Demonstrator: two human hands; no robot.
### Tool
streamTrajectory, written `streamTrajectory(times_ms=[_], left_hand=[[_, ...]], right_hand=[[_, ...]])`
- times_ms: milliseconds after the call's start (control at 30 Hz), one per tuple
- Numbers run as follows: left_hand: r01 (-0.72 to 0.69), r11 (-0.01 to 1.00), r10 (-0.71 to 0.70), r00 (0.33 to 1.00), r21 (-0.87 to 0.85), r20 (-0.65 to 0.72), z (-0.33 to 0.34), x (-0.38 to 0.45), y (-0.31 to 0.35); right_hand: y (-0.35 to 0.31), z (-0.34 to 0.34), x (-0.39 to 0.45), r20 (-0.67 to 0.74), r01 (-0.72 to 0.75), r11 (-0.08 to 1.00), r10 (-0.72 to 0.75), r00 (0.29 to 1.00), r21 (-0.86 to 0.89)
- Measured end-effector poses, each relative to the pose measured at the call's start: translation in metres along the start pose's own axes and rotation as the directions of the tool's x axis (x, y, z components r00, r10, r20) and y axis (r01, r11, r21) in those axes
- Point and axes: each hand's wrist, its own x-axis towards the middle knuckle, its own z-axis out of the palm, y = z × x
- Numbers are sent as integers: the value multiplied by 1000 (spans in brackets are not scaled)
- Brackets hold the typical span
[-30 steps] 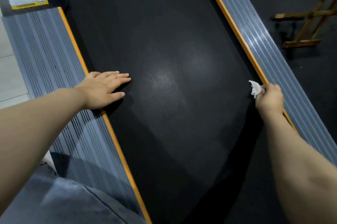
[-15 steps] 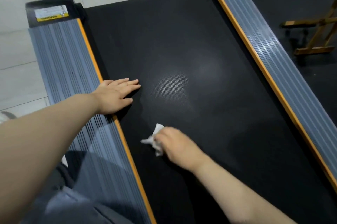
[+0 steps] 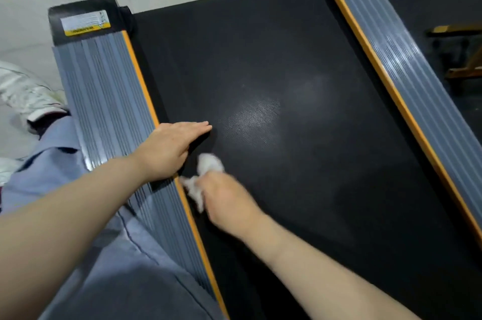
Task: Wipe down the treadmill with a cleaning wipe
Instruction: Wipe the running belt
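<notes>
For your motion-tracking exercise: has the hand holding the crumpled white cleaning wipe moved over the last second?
Yes. The right hand with the crumpled white cleaning wipe crossed the black belt from the right orange rail strip to the left orange strip.

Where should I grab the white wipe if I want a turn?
Probably the loose bunch of the wipe sticking out ahead of the right hand, pinched from above. That part is free; the rest is tucked under the fingers, and the left hand and the orange strip crowd its left side.

Right hand [image 3: 224, 197] with crumpled white wipe [image 3: 206, 176] swept from the right orange strip across the black belt [image 3: 287, 85], now beside left orange strip [image 3: 182, 189]
</notes>
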Motion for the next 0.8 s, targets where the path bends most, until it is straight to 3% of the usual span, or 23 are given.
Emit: streamTrajectory(times_ms=[67,133,167,233,300,333,400,433,467,533,600,633,700,800], left_hand=[[24,998,-26,999,-56,-34,2,4,-3],[90,989,-88,996,-118,17,-4,8,-4],[96,990,-92,995,-104,46,-7,11,-7],[52,999,-51,997,0,57,-13,17,-14],[8,995,-10,1000,100,16,-16,24,-26],[1,991,0,1000,136,-8,-18,26,-33],[-19,983,27,999,184,-42,-23,33,-44],[-35,974,43,999,224,-32,-27,35,-50],[-61,960,66,998,275,-8,-30,37,-56],[-74,929,73,997,361,15,-34,39,-68],[56,932,-47,998,359,-33,-39,37,-73],[131,930,-111,991,342,-78,-39,37,-72],[214,923,-173,973,321,-152,-36,36,-67],[250,929,-204,961,273,-187,-35,35,-60]], right_hand=[[-1,9,-6,150,225,974,-225,963,21],[17,-10,2,161,355,934,-344,925,-44],[31,-24,7,112,351,932,-340,934,-92],[72,-63,16,-72,187,970,-200,977,-154],[135,-111,12,-356,-132,980,71,932,-150],[169,-134,5,-493,-334,939,252,833,-83],[227,-168,-11,-644,-671,731,572,508,121],[244,-176,-12,-667,-755,622,655,355,209],[255,-179,-10,-666,-801,542,699,261,255],[253,-181,-1,-647,-823,481,738,193,302],[238,-178,2,-641,-824,485,739,208,292],[227,-173,3,-642,-820,515,722,258,250],[190,-155,11,-640,-754,641,642,423,145],[99,-97,31,-482,-493,870,427,765,-12]])
